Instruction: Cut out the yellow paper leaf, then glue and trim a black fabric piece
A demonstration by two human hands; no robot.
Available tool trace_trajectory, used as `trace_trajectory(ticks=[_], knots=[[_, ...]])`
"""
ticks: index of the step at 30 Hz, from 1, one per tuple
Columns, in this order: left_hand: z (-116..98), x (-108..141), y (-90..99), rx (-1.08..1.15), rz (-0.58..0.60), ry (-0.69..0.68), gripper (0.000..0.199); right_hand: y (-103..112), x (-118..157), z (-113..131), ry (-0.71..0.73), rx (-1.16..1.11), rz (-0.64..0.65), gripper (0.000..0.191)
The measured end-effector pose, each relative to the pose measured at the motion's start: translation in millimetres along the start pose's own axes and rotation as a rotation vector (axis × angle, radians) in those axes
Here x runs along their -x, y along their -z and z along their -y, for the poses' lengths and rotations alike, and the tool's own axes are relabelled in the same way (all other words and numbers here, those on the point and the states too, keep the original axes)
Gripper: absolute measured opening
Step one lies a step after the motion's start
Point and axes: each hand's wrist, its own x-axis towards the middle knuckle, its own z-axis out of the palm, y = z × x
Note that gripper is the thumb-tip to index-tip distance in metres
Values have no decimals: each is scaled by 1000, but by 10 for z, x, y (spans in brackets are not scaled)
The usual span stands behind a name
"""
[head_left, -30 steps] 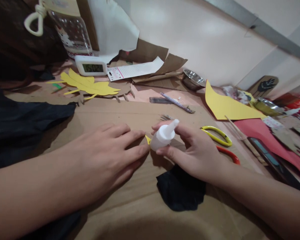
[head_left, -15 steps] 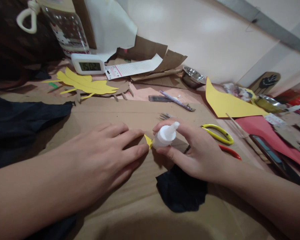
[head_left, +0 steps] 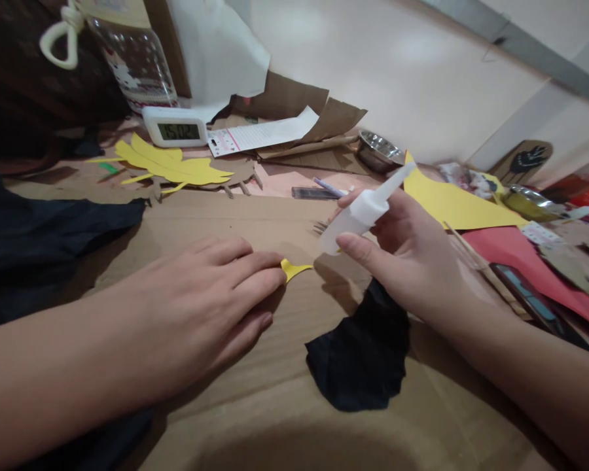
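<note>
A small yellow paper piece [head_left: 295,269] pokes out from under the fingertips of my left hand [head_left: 226,294]. Those bent fingers press it down on the cardboard [head_left: 235,226], and the rest of it is hidden beneath them. My right hand [head_left: 397,242] grips a white squeeze bottle [head_left: 356,219], tilted with its long pointed nozzle up and to the right, apart from the yellow piece. Under that hand lies a scrap of black cloth or paper [head_left: 358,360]. The tines of a fork [head_left: 319,226] show just behind the bottle.
Yellow leaf-shaped paper [head_left: 171,165], a white digital clock [head_left: 177,128] and a clear bottle [head_left: 140,62] stand or lie at the back left. A metal bowl [head_left: 380,152], yellow paper [head_left: 459,204] and red paper [head_left: 520,252] are toward the right. Black material [head_left: 53,235] covers the left side.
My right hand has lifted the squeeze bottle up and to the right, away from the yellow piece. More of that piece shows. The scissors handles are now covered by my right hand.
</note>
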Motion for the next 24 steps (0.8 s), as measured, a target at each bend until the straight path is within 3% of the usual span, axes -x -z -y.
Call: trace_trajectory(ticks=[6,19,24], knots=[[7,6,-10,0,57,8,33,-70,82,154,-55,-155,-21,30],[8,6,12,-5,62,-31,34,-62,70,199,-73,-168,2,32],[-3,42,-35,-24,-12,0,33,216,-247,-28,9,-104,-205,29]])
